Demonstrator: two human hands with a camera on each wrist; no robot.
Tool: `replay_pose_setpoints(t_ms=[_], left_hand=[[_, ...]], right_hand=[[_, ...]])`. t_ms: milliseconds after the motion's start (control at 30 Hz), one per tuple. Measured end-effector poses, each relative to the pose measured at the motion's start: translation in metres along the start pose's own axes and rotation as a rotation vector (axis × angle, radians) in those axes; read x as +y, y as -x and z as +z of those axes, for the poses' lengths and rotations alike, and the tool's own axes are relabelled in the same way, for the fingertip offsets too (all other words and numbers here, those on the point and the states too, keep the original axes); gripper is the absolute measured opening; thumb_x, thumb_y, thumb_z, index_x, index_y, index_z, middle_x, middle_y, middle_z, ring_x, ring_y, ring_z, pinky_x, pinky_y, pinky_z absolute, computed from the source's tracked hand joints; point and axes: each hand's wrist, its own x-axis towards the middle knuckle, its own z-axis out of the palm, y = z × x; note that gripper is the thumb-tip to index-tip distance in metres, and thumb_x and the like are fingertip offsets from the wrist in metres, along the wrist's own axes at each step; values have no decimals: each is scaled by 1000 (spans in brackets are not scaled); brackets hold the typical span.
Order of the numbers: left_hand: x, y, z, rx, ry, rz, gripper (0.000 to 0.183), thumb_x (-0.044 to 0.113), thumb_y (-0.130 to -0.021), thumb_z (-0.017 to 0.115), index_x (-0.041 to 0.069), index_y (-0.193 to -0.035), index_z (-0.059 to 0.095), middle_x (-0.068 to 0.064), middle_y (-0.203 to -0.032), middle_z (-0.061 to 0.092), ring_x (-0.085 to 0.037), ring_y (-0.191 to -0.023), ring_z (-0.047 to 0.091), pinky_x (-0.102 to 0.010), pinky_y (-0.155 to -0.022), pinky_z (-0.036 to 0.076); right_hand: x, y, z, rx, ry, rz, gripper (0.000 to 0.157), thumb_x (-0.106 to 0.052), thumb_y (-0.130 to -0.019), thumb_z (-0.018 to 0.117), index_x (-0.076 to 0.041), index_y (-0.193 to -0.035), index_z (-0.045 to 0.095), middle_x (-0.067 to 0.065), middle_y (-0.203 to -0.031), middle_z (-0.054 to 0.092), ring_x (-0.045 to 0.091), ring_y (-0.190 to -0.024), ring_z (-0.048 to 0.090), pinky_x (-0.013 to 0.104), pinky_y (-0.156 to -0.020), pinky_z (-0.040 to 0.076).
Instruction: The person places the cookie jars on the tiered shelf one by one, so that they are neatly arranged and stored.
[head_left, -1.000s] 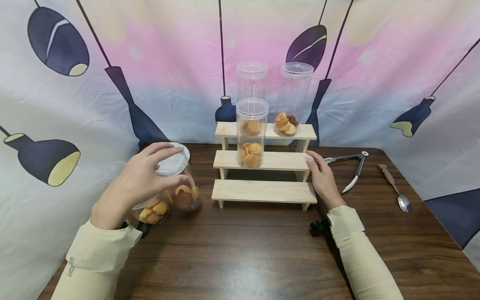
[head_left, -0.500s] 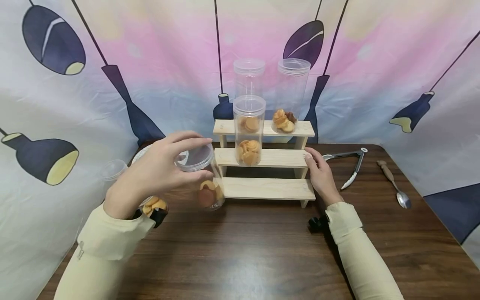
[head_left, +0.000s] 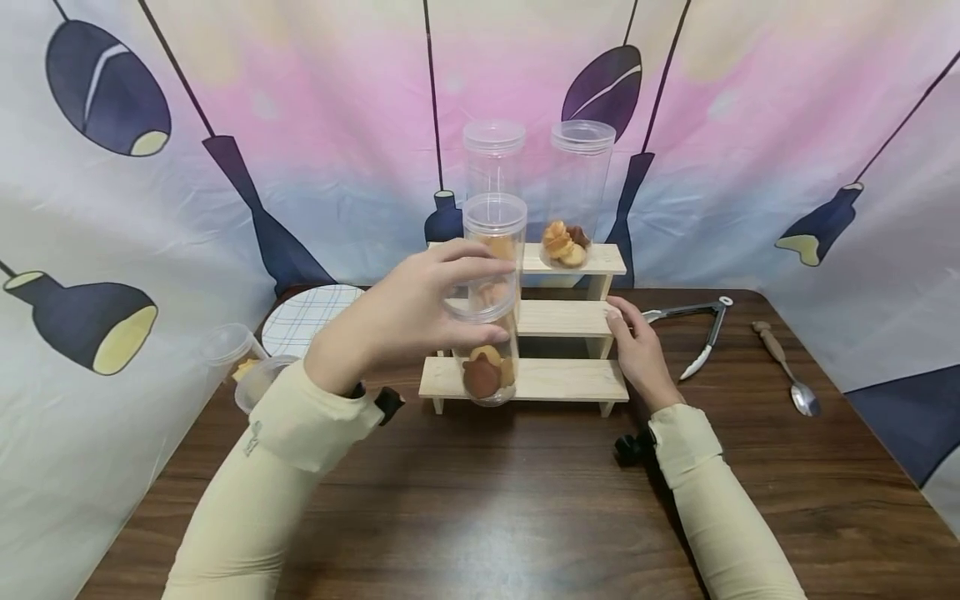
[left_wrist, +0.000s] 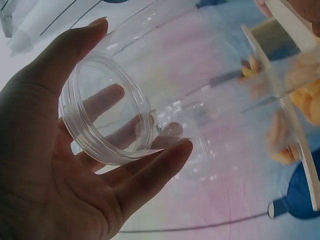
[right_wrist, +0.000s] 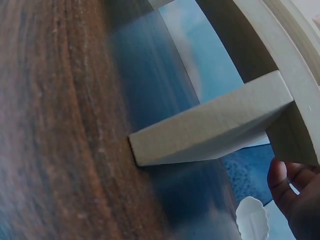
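My left hand (head_left: 408,307): gripping clear cylindrical plastic jar (head_left: 495,357), newly at pale three-tier wooden rack (head_left: 562,318), seemingly unplaced; right hand (head_left: 642,352): holding rack.

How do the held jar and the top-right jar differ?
The left hand grips the held jar at the bottom shelf; the top-right jar stands untouched on the top shelf. The held jar shows a brown cookie foremost; the top-right jar, yellow ones. Both are clear, tall and hold cookies.
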Motion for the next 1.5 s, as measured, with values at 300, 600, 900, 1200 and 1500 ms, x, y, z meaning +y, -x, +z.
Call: replay_pose_setpoints(t_ms=[300,600,900,1200,1500], left_hand=[[12,-35,6,-36,-26,43,64,43,-83,80,19,-138,61,-4,-134,58,-18,-110,60,-36,-97,50],[21,-65,16,-92,-36,37,65,41,-84,79,22,-142,58,-1,-140,53,-16,-126,52,-32,-107,42],[21,-93,28,-118,-79,37,67,45,-86,77,21,-145,55,-2,-141,51,-11,-109,58,-30,-99,47],[18,-116,41,-84,-46,-35,67,42,-85,76,23,-145,54,-1,-142,49,-2,-102,62,-22,-88,49],[17,-130,47,-92,-92,-89,67,43,-87,75,24,-147,51,-1,-146,46,-3,-103,61,-23,-91,48]], right_hand=[[4,1,2,-11,-10,6,61,-61,-101,38,-28,-152,41,16,-137,50,33,-118,50,48,-93,40],[2,3,4,-4,-7,9,59,-60,-102,39,-28,-151,43,15,-126,53,29,-103,51,41,-84,41],[2,4,4,-3,2,3,59,-61,-101,38,-29,-151,43,14,-127,53,29,-104,50,42,-85,40],[-1,3,3,-13,4,1,60,-61,-102,38,-29,-151,42,15,-126,53,30,-105,49,44,-87,40],[-2,1,2,3,-10,-11,60,-59,-102,38,-26,-152,41,15,-136,51,32,-113,49,48,-93,39]])
